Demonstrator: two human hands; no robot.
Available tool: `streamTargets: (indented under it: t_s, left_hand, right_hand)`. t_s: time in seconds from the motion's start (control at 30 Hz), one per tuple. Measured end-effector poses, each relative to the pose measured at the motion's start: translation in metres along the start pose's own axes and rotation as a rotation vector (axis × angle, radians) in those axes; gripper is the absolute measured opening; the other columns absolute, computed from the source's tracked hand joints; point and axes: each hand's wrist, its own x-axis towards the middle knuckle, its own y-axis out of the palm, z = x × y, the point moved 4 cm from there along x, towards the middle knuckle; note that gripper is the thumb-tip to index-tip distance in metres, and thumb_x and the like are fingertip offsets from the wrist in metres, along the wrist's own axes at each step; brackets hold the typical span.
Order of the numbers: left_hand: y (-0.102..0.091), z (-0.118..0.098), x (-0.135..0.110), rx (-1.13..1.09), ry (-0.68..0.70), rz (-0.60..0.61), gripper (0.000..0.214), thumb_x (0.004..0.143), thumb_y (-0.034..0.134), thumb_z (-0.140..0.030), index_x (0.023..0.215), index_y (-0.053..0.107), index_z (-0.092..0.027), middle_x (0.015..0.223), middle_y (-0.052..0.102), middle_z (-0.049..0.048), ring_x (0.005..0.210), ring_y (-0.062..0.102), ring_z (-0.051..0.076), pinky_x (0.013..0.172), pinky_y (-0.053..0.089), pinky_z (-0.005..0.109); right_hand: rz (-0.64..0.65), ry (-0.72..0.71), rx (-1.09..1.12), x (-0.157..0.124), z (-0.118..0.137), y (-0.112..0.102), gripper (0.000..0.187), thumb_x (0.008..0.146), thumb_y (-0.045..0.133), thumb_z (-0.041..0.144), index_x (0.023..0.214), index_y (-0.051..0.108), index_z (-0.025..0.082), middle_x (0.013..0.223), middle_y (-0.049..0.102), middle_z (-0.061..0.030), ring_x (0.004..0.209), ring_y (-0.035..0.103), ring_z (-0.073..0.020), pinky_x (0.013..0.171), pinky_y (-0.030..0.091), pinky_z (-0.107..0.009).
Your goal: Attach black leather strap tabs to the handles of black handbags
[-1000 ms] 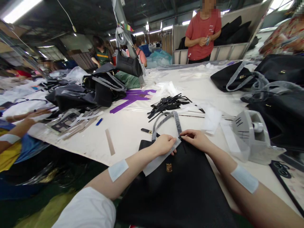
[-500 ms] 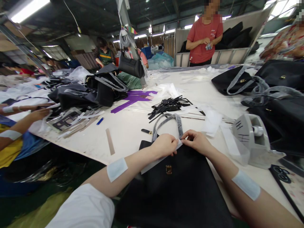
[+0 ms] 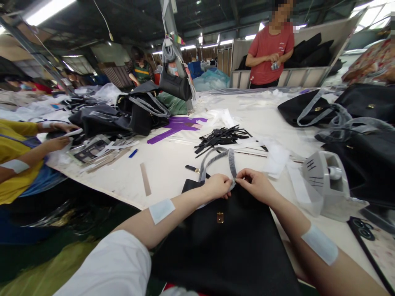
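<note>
A black handbag point(image 3: 228, 246) with a gold clasp plate point(image 3: 220, 217) lies at the table's near edge in front of me. Its handle point(image 3: 232, 162), wrapped in greyish film, stands up in a loop. My left hand point(image 3: 218, 186) is closed in a pinch on a thin white strip point(image 3: 232, 185) at the right foot of the handle. Thumb and finger of my right hand point(image 3: 255, 185) pinch the strip's end against the handle's foot; the exact grip is partly hidden. Behind the bag's left corner lies a black strap with a gold buckle point(image 3: 196, 169).
Beyond the handle is a pile of black strips point(image 3: 222, 137), with purple strips point(image 3: 175, 127) farther left. A tape dispenser point(image 3: 327, 176) and a phone point(image 3: 364, 230) are at right. Black bags point(image 3: 364, 164) lie behind them. A co-worker in yellow point(image 3: 21, 160) works at left.
The white strip hung out long below my left forearm before; now little of it shows there. My hands stay at the handle's foot. The co-worker at left has leaned further into view.
</note>
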Motion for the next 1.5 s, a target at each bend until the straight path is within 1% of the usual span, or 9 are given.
streamTargets:
  t_s: [0.1, 0.2, 0.3, 0.43, 0.7, 0.87, 1.0, 1.13, 1.5]
  left_hand:
    - [-0.002, -0.003, -0.003, 0.091, 0.050, -0.116, 0.036, 0.092, 0.039, -0.034, 0.067, 0.058, -0.017, 0.062, 0.065, 0.0029, 0.058, 0.060, 0.014, 0.060, 0.045, 0.025]
    - [-0.003, -0.003, -0.007, 0.170, 0.123, -0.253, 0.036, 0.092, 0.040, -0.032, 0.066, 0.058, -0.017, 0.061, 0.063, 0.0030, 0.064, 0.059, 0.016, 0.067, 0.043, 0.026]
    - [0.002, 0.002, -0.009, 0.177, 0.207, -0.309, 0.035, 0.093, 0.037, -0.030, 0.067, 0.058, -0.018, 0.061, 0.063, 0.0022, 0.063, 0.059, 0.016, 0.066, 0.041, 0.026]
    - [0.010, 0.007, -0.010, 0.098, 0.260, -0.286, 0.039, 0.094, 0.035, -0.031, 0.062, 0.054, -0.019, 0.058, 0.061, 0.0008, 0.060, 0.058, 0.015, 0.063, 0.040, 0.025]
    - [0.008, 0.014, -0.008, -0.033, 0.240, -0.211, 0.028, 0.087, 0.045, -0.029, 0.063, 0.055, -0.018, 0.062, 0.064, 0.0004, 0.060, 0.056, 0.013, 0.063, 0.041, 0.024]
    - [0.013, 0.028, 0.001, -0.276, 0.052, -0.051, 0.035, 0.089, 0.042, -0.039, 0.078, 0.065, -0.015, 0.055, 0.060, -0.0015, 0.043, 0.043, 0.009, 0.049, 0.034, 0.023]
    - [0.013, 0.025, -0.001, -0.210, 0.127, -0.070, 0.040, 0.088, 0.045, -0.041, 0.064, 0.064, -0.015, 0.052, 0.059, -0.0010, 0.046, 0.047, 0.009, 0.052, 0.035, 0.022]
    - [0.014, 0.021, -0.005, -0.111, 0.178, -0.102, 0.044, 0.089, 0.043, -0.038, 0.055, 0.061, -0.016, 0.053, 0.060, 0.0001, 0.052, 0.052, 0.011, 0.056, 0.037, 0.023]
    - [0.018, 0.031, 0.004, -0.499, -0.005, 0.068, 0.031, 0.085, 0.047, -0.032, 0.087, 0.069, -0.011, 0.055, 0.059, -0.0006, 0.040, 0.035, 0.006, 0.042, 0.025, 0.020]
  right_hand:
    - [-0.088, -0.041, -0.103, -0.001, 0.000, -0.002, 0.016, 0.084, 0.056, 0.032, 0.084, 0.066, 0.020, 0.079, 0.065, -0.0032, 0.064, 0.056, -0.0171, 0.060, 0.045, -0.029]
    - [-0.218, -0.247, -0.326, -0.003, 0.004, -0.002, 0.022, 0.086, 0.055, 0.028, 0.103, 0.068, 0.022, 0.114, 0.060, -0.0106, 0.099, 0.057, -0.0257, 0.086, 0.046, -0.041]
    - [-0.115, -0.426, -0.430, -0.004, 0.002, 0.010, 0.028, 0.089, 0.051, 0.021, 0.111, 0.067, 0.025, 0.129, 0.054, -0.0090, 0.121, 0.045, -0.0279, 0.103, 0.036, -0.048]
    - [0.008, -0.437, -0.383, 0.001, -0.008, 0.020, 0.021, 0.089, 0.051, 0.016, 0.098, 0.069, 0.022, 0.119, 0.062, -0.0076, 0.115, 0.050, -0.0248, 0.101, 0.040, -0.045]
    - [-0.072, -0.435, -0.355, 0.006, -0.003, 0.020, 0.015, 0.091, 0.053, 0.020, 0.085, 0.066, 0.021, 0.102, 0.068, -0.0064, 0.097, 0.059, -0.0225, 0.095, 0.039, -0.045]
    - [-0.141, -0.431, -0.425, 0.003, 0.003, 0.020, 0.014, 0.089, 0.053, 0.018, 0.087, 0.067, 0.022, 0.100, 0.067, -0.0064, 0.095, 0.059, -0.0228, 0.094, 0.038, -0.044]
    - [-0.024, -0.461, -0.419, 0.003, 0.011, 0.018, 0.027, 0.086, 0.052, 0.014, 0.109, 0.064, 0.022, 0.110, 0.065, -0.0078, 0.101, 0.056, -0.0245, 0.093, 0.038, -0.043]
    - [0.132, -0.495, -0.474, 0.003, 0.017, 0.020, 0.021, 0.088, 0.052, 0.013, 0.098, 0.068, 0.022, 0.090, 0.069, -0.0049, 0.087, 0.056, -0.0213, 0.087, 0.039, -0.039]
    - [0.056, -0.499, -0.692, -0.004, 0.025, 0.015, 0.018, 0.091, 0.053, 0.015, 0.087, 0.069, 0.021, 0.087, 0.068, -0.0064, 0.089, 0.055, -0.0238, 0.089, 0.037, -0.040]
